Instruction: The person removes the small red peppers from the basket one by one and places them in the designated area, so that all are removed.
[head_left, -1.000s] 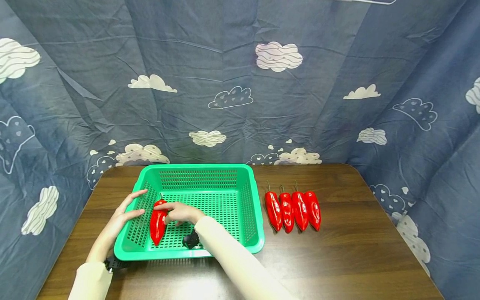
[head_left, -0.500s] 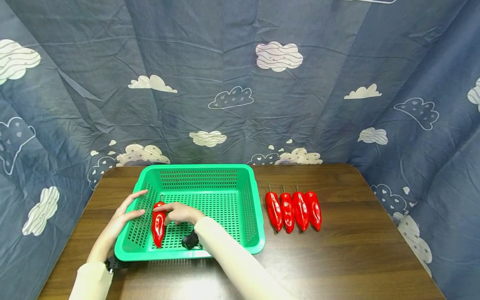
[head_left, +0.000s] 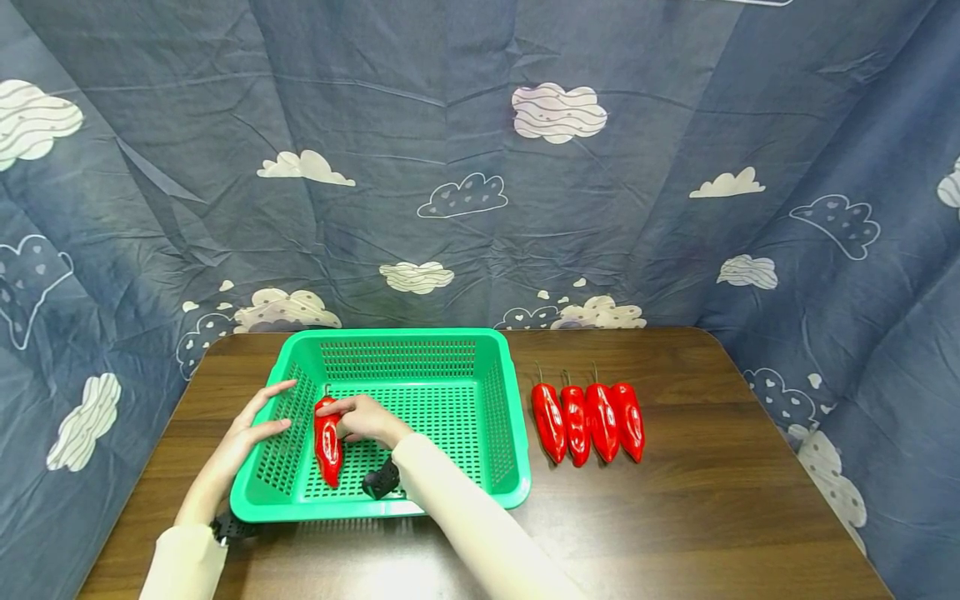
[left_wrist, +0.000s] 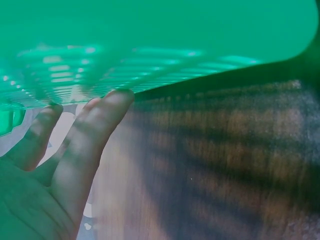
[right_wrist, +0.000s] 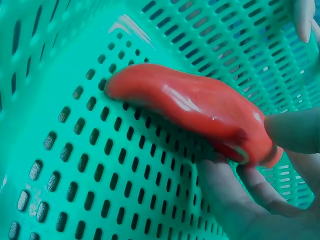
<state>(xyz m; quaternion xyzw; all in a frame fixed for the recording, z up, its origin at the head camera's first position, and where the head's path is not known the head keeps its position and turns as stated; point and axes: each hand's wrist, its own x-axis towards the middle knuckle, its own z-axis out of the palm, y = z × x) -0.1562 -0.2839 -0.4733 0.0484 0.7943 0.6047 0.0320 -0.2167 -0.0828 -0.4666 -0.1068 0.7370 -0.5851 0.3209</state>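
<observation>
In the head view, a long, glossy red pepper [head_left: 328, 454] with a green stem lies inside the green plastic basket [head_left: 382, 507], near its left wall. My right hand [head_left: 367, 419] pinches the pepper close to its stem end. The right wrist view shows the thumb and fingers on opposite sides of the red pepper [right_wrist: 187, 102], its tip pointing away over the slotted floor. At the basket's left side, my left hand [head_left: 238, 440] has its fingers fairly straight. Its fingertips touch the outer wall below the rim in the left wrist view, where the hand [left_wrist: 70, 170] shows partly.
Several red peppers [head_left: 576, 425] lie side by side to the right of the basket on the brown wooden table [head_left: 712, 500]. A blue curtain [head_left: 480, 242] with cloud prints hangs behind the table and along both sides.
Inside the basket, the pepper has shifted a little to the right, away from the left wall, with my right hand on it. The left hand has stayed at the rim.
</observation>
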